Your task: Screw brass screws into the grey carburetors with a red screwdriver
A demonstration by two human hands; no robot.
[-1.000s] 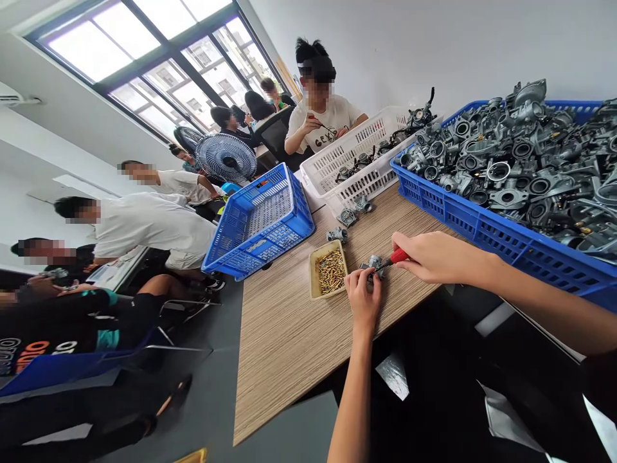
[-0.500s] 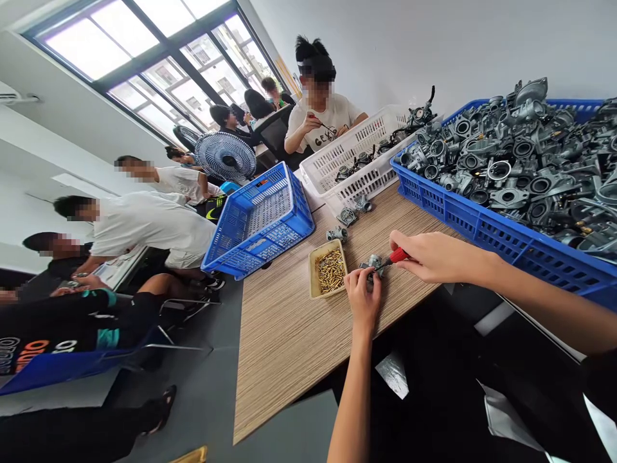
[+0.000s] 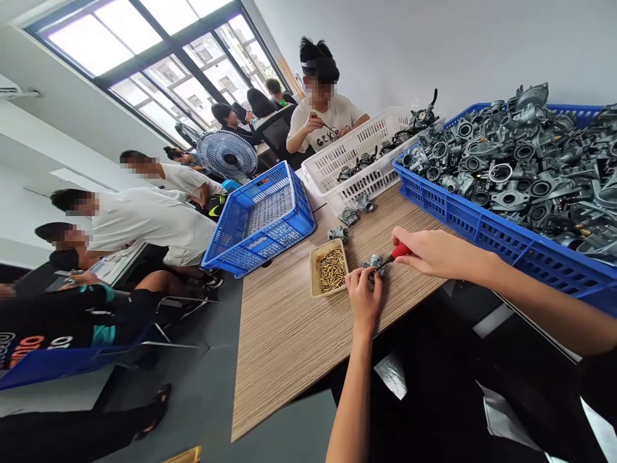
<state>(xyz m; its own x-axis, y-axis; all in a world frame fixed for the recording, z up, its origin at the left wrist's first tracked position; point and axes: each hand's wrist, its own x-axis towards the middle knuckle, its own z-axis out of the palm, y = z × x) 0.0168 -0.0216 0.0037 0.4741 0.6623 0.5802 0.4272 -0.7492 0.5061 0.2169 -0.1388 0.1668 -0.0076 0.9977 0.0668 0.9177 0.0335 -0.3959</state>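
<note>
My left hand (image 3: 365,297) grips a small grey metal carburetor part (image 3: 373,263) on the wooden table (image 3: 289,334). My right hand (image 3: 431,252) holds a red-handled screwdriver (image 3: 396,253) whose tip points into that part. Just left of the part sits a small tan tray of brass screws (image 3: 330,267).
A blue crate heaped with grey carburetor bodies (image 3: 511,167) fills the right side. A white basket (image 3: 359,157) and an empty blue basket (image 3: 263,218) stand farther back, with loose parts (image 3: 348,216) between. A person sits across the table; several others and a fan (image 3: 226,155) are at left.
My hands stay on the part and screwdriver with barely any shift. The view has drifted slightly, and people at left have moved a little.
</note>
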